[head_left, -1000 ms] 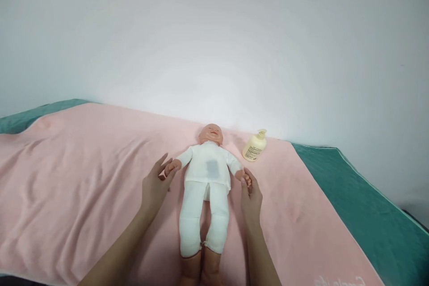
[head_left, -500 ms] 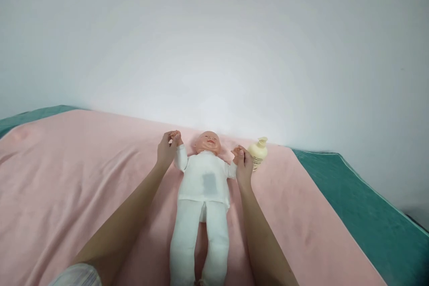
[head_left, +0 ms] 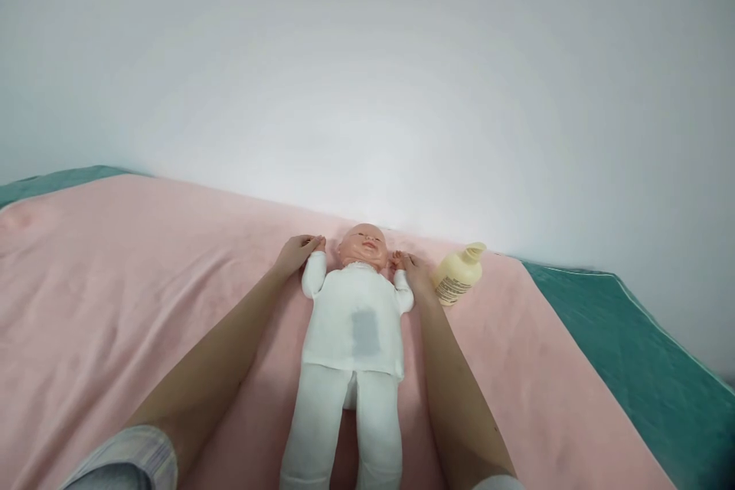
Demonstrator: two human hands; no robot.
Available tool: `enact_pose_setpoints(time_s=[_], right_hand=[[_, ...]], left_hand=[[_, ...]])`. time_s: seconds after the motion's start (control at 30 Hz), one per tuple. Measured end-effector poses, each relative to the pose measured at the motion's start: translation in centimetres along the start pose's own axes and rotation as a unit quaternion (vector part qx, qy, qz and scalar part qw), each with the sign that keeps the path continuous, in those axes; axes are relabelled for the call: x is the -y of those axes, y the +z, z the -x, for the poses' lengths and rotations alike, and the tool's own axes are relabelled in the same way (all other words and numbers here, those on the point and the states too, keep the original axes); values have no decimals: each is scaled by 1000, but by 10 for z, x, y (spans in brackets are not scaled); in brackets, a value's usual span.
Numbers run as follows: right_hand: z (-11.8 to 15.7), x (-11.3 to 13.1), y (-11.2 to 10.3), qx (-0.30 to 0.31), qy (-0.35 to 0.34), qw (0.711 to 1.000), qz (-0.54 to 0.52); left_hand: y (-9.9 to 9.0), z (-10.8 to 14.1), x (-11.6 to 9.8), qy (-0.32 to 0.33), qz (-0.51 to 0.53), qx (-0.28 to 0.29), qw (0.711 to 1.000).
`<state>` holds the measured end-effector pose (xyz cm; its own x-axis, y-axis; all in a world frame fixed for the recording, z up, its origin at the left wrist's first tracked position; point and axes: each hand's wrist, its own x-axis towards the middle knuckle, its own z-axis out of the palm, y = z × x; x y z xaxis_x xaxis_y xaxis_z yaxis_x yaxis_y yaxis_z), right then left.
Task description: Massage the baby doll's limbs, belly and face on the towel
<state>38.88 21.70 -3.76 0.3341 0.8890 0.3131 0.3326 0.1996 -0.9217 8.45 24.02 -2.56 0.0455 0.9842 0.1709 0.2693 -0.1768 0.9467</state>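
Note:
A baby doll [head_left: 338,321] in a white top and trousers lies on its back on a pink blanket [head_left: 505,367], its head towards the wall. A grey rectangle marks the front of its top. My left hand [head_left: 298,254] is closed on the doll's hand at the left, beside its head. At the right, my right hand [head_left: 416,273] holds the doll's other hand, with my fingers partly hidden around it. Both doll arms are bent upward at the elbow. Just right of my right hand stands a pale yellow pump bottle [head_left: 459,274], tilted in the view.
A pale wall [head_left: 367,92] rises right behind the blanket's far edge. Green sheet [head_left: 632,344] shows beyond the blanket on the right and at the far left. Folds run through the blanket at the left.
Both my hands have moved inward with the doll's hands, closer to its head. The doll's arms are now more tucked in, and the bottle is less covered by my right hand.

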Motion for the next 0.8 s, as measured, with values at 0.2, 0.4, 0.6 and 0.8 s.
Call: enact_pose_setpoints(time_s=[0.2,0.4,0.6,0.8], right_hand=[[16,19,-5,20,7,1000,-13],[48,43,-11,-82,-79,993,-41],[103,69,-27,-110,-85,990,-38],[157,79,-42,-78,-66,994,-37]], left_hand=[[1,11,-6,19,84,-49,995],[-2,40,-27,50,141,-168,974],[-11,85,-43,38,112,-257,959],[-20,146,-51,9,34,-285,958]])
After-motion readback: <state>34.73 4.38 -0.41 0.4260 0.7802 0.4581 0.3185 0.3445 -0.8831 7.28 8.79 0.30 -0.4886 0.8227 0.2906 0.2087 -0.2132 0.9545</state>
